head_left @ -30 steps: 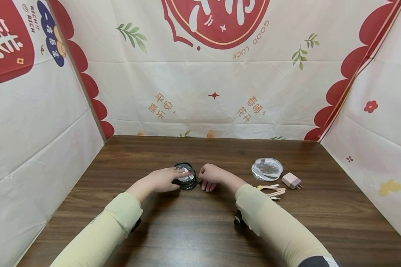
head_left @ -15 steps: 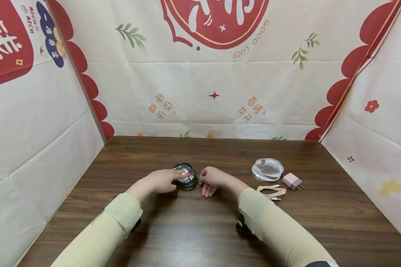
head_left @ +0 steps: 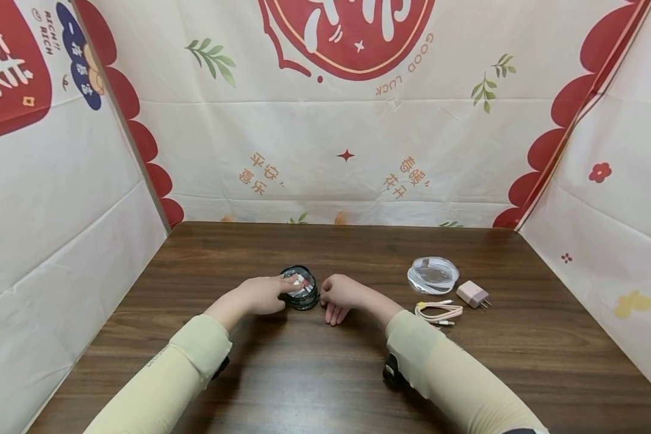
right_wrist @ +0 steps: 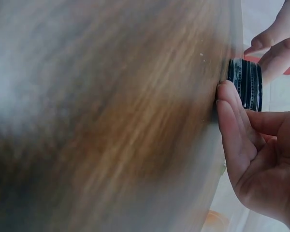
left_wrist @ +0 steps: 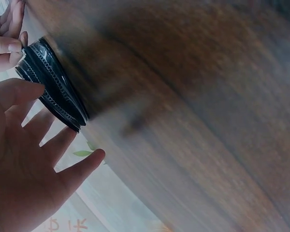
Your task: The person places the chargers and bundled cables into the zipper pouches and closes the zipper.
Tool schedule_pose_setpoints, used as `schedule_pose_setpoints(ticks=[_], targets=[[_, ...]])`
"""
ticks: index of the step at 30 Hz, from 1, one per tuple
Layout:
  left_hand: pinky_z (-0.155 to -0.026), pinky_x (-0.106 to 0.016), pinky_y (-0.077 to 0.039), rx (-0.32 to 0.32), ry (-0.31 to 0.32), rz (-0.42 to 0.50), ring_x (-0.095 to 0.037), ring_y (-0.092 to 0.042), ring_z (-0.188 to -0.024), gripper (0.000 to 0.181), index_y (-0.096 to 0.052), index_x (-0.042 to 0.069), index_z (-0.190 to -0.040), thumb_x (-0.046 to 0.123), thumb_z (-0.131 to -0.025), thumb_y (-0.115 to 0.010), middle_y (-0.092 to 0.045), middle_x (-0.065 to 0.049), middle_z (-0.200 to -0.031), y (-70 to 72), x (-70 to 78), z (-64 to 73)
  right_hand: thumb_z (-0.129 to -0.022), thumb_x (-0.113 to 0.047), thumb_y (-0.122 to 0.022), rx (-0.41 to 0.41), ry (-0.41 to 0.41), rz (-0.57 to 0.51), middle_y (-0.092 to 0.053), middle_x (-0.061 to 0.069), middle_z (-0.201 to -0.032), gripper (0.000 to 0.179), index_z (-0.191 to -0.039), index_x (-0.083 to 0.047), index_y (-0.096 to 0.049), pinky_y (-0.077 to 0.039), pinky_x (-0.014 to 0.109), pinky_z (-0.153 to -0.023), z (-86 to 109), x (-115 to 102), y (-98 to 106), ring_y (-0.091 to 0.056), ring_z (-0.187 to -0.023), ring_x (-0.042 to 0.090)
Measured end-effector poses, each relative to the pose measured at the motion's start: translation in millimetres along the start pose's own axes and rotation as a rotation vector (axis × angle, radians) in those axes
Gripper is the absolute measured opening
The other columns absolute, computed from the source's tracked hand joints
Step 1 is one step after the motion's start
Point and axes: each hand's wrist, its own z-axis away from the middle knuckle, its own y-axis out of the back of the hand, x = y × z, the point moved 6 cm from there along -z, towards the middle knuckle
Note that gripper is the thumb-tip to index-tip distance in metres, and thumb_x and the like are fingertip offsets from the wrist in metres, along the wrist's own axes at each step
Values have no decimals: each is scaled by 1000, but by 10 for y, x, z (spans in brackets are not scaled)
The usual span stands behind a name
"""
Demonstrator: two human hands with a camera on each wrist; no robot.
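Note:
A round black zip case point(head_left: 301, 288) with a clear top lies on the table, small white and red things showing inside. My left hand point(head_left: 260, 293) holds it from the left, fingers over the top and thumb point(left_wrist: 26, 92) against the zipped side in the left wrist view. At the case's right edge, my right hand point(head_left: 340, 296) pinches with thumb and forefinger, apparently at the zipper pull, which the fingertips hide. Its other fingers point(right_wrist: 232, 113) stretch out near the tabletop in the right wrist view. Zip teeth run round the dark side wall point(left_wrist: 55, 84).
To the right on the brown wooden table point(head_left: 314, 374) lie a coiled white cable in clear wrap point(head_left: 433, 275), a bundled pale pink cable with a yellow tab point(head_left: 438, 311) and a pink plug charger point(head_left: 472, 293). Printed cloth point(head_left: 314, 126) walls the back and sides.
My right hand has shifted slightly toward the front along the case's right edge, and its lower fingers have straightened from a curl. My left hand stays on the case.

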Motion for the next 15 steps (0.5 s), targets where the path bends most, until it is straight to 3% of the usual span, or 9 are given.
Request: schedule_pose_setpoints(ticks=[15], targets=[[-90,-46,-46,-2,21,5,-29,-39,-137,56,-47,26,-146,14,-93,-56,-34,1,-155,21,8,24,-96,3,-44,-8,-2,-14,-66,18,-61,21,-83,8,-59,-55,36,-49,37,-54,-155,-64,-49,22]])
